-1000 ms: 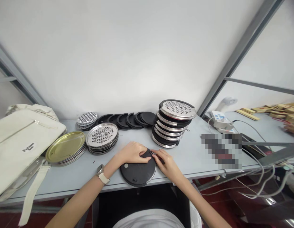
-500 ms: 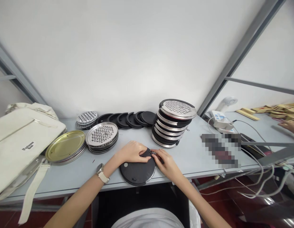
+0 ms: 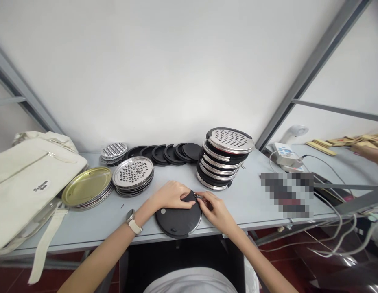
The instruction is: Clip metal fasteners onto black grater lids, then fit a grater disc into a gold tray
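A round black disc (image 3: 178, 221) with a shiny metal rim at its right lies at the front edge of the table. My left hand (image 3: 173, 195), with a watch on its wrist, is closed over the disc's far part, thumb stretched along its top; its other fingertips are hidden. At the disc's far right edge, my right hand (image 3: 213, 209) pinches a small metal ring (image 3: 196, 196), partly covered by the fingers. Just behind stands a tall stack of black-rimmed round graters (image 3: 228, 140). Perforated metal grater discs (image 3: 133, 173) are piled to the left.
Gold-coloured round plates (image 3: 87, 186) sit beside a cream bag (image 3: 33, 183) on the left. Black round covers (image 3: 158, 154) overlap along the wall. A white power strip (image 3: 285, 154) with cables is at right, near another person's hand (image 3: 370, 152) and wooden pieces (image 3: 321, 146).
The view has shifted slightly. My two hands keep the same hold on the disc and the ring. At far right, the other person's hand has moved up toward the wooden pieces.
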Motion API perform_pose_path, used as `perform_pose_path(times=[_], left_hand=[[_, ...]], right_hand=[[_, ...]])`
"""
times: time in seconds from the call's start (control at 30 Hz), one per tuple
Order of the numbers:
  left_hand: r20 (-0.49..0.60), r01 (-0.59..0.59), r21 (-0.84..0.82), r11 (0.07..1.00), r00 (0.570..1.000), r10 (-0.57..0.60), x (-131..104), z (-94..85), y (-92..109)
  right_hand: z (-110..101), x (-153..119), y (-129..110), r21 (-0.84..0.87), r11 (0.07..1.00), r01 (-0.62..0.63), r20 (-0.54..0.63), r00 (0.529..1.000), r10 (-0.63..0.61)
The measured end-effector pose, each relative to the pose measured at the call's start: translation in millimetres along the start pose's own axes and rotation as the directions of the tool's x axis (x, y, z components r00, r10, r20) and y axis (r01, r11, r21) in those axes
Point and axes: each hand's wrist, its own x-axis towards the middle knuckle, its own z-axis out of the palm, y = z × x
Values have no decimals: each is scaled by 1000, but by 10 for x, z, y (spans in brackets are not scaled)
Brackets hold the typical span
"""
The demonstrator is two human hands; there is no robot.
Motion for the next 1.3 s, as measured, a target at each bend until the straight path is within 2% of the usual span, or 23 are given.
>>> perform_pose_path(times=[0.77, 1.3], left_hand=[[-25, -10, -11, 1000, 1000, 10, 4, 22, -5], [-15, 0, -13, 1000, 1000, 0, -4, 24, -5]], right_hand=[[17, -8, -4, 82, 995, -48, 22, 999, 46], [27, -10, -1, 12, 999, -46, 10, 999, 46]])
